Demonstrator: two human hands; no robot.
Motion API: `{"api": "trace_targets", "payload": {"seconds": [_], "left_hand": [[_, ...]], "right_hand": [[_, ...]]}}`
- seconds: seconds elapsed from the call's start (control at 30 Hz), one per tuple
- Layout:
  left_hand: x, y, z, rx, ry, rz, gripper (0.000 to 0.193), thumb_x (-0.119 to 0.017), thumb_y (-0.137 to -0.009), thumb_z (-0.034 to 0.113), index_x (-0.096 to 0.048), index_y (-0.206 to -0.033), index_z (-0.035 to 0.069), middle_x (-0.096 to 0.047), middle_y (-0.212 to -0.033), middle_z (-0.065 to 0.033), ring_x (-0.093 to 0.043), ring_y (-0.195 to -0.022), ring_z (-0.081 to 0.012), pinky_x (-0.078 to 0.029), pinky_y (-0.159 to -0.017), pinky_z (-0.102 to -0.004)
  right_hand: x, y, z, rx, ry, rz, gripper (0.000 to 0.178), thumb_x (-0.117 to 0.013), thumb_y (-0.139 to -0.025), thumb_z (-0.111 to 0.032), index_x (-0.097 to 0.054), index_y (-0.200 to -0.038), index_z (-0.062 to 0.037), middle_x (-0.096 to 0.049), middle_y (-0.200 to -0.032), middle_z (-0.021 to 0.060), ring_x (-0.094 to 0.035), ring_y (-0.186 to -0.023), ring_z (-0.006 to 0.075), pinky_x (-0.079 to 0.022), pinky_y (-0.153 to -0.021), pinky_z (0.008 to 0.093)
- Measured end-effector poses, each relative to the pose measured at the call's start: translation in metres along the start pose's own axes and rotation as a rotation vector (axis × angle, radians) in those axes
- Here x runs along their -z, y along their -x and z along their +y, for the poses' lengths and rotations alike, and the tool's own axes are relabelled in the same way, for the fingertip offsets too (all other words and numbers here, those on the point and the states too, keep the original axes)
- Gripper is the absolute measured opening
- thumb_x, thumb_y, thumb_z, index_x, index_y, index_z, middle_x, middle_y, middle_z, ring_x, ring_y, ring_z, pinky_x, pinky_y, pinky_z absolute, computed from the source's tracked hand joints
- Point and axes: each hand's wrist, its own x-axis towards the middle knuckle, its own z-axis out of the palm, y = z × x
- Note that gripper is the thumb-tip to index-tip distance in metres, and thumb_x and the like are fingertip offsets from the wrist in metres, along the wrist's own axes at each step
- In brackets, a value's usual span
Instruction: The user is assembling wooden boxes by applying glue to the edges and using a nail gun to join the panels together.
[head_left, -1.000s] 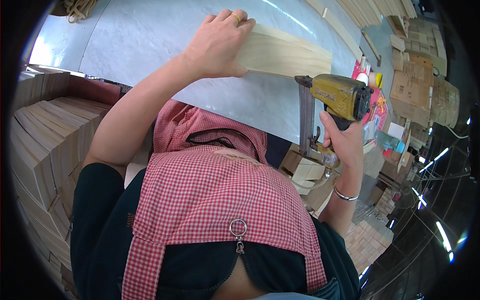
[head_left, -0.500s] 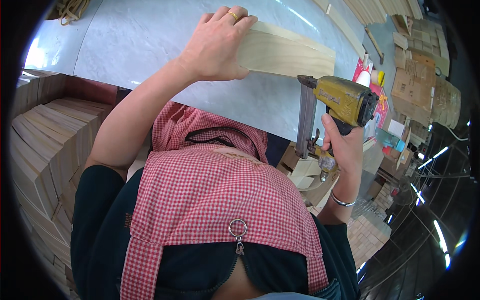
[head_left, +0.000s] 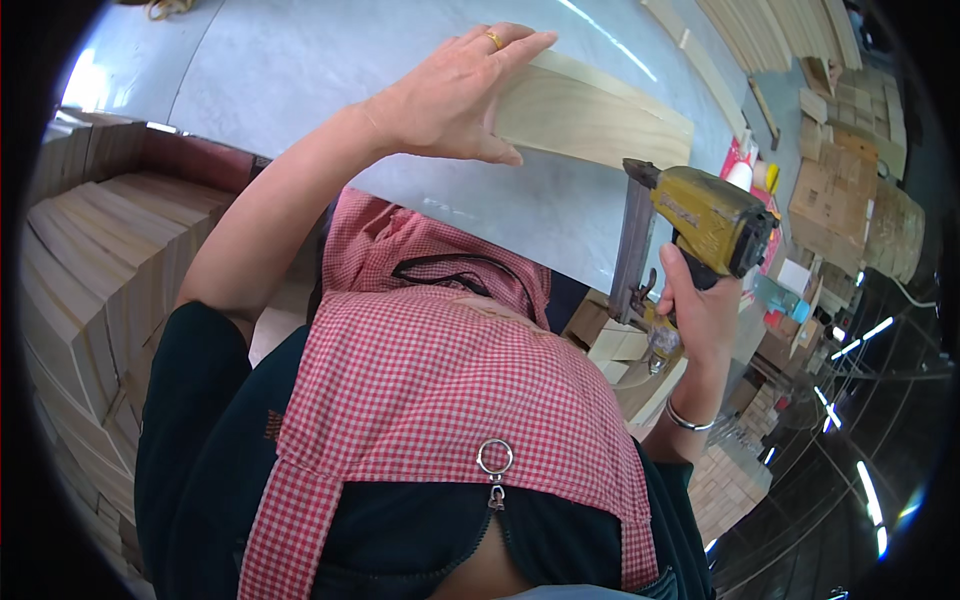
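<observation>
A pale wooden board point(head_left: 600, 110) lies on the light marbled tabletop point(head_left: 300, 60). My left hand point(head_left: 460, 95) is at the board's left end, fingers stretched toward its far edge and thumb spread along its near edge. It looks open and loose around the board; whether the fingertips touch it is hard to tell. My right hand point(head_left: 705, 305) is closed around the handle of a worn yellow pneumatic nail gun point(head_left: 705, 215). The gun's dark nose points up and left, near the board's right near corner. Most of my right fingers are hidden behind the handle.
Stacked wooden boards point(head_left: 110, 260) stand at the left below the table edge. More long wood strips point(head_left: 745, 35) lie at the far right. Cardboard boxes point(head_left: 835, 185) and a light-blue bottle point(head_left: 790, 303) are to the right. A red-checked apron point(head_left: 470, 400) covers my front.
My left hand has shifted slightly right along the board, its fingers and thumb stretching out more. My right hand still holds the nail gun near the board. The whole view has shifted slightly.
</observation>
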Motion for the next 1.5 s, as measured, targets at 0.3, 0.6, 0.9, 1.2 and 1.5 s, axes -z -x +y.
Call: {"api": "trace_targets", "payload": {"seconds": [0.3,0.6,0.9,1.2,1.5], "left_hand": [[-0.001,0.006,-0.002,0.047,0.168,-0.044,0.095,-0.080,-0.058,0.014,-0.042,-0.145,0.011,-0.048,-0.137,-0.0143,-0.059,-0.111,-0.0335,-0.052,-0.102,-0.0401],[-0.012,0.001,0.000,-0.004,0.193,0.019,0.093,-0.076,-0.057,0.013,-0.043,-0.144,0.012,-0.048,-0.136,-0.0152,-0.059,-0.106,-0.0333,-0.053,-0.098,-0.0394],[-0.013,0.009,-0.005,-0.004,0.227,0.065,0.095,-0.075,-0.057,0.013,-0.041,-0.146,0.013,-0.050,-0.135,-0.0164,-0.059,-0.104,-0.0332,-0.053,-0.094,-0.0392],[-0.011,0.014,-0.004,0.042,0.264,0.076,0.101,-0.075,-0.056,0.015,-0.038,-0.150,0.012,-0.050,-0.137,-0.0181,-0.057,-0.110,-0.0339,-0.048,-0.101,-0.0425],[-0.013,0.017,-0.006,0.044,0.240,0.093,0.113,-0.076,-0.051,0.015,-0.032,-0.155,0.017,-0.047,-0.143,-0.0155,-0.053,-0.119,-0.0359,-0.046,-0.108,-0.0446]], "right_hand": [[-0.018,0.013,-0.027,0.070,-0.036,-0.186,0.029,-0.079,-0.085,-0.012,-0.066,-0.107,0.0028,-0.066,-0.077,0.0061,-0.053,-0.047,0.0101,-0.042,-0.043,0.0212],[-0.031,0.015,-0.032,0.214,-0.002,-0.302,0.029,-0.078,-0.087,-0.010,-0.065,-0.110,0.0016,-0.067,-0.079,0.0060,-0.054,-0.049,0.0102,-0.043,-0.043,0.0213],[-0.056,0.037,-0.033,-0.008,-0.095,-0.230,0.026,-0.076,-0.089,-0.013,-0.065,-0.108,0.0020,-0.066,-0.075,0.0053,-0.055,-0.050,0.0106,-0.044,-0.045,0.0215],[-0.055,0.032,-0.044,0.129,-0.018,-0.227,0.028,-0.076,-0.089,-0.009,-0.064,-0.111,0.0024,-0.068,-0.079,0.0052,-0.054,-0.050,0.0096,-0.041,-0.043,0.0210],[-0.066,0.013,-0.064,0.201,0.030,-0.204,0.026,-0.077,-0.090,-0.021,-0.067,-0.100,0.0012,-0.059,-0.060,0.0020,-0.054,-0.045,0.0094,-0.043,-0.043,0.0207]]}}
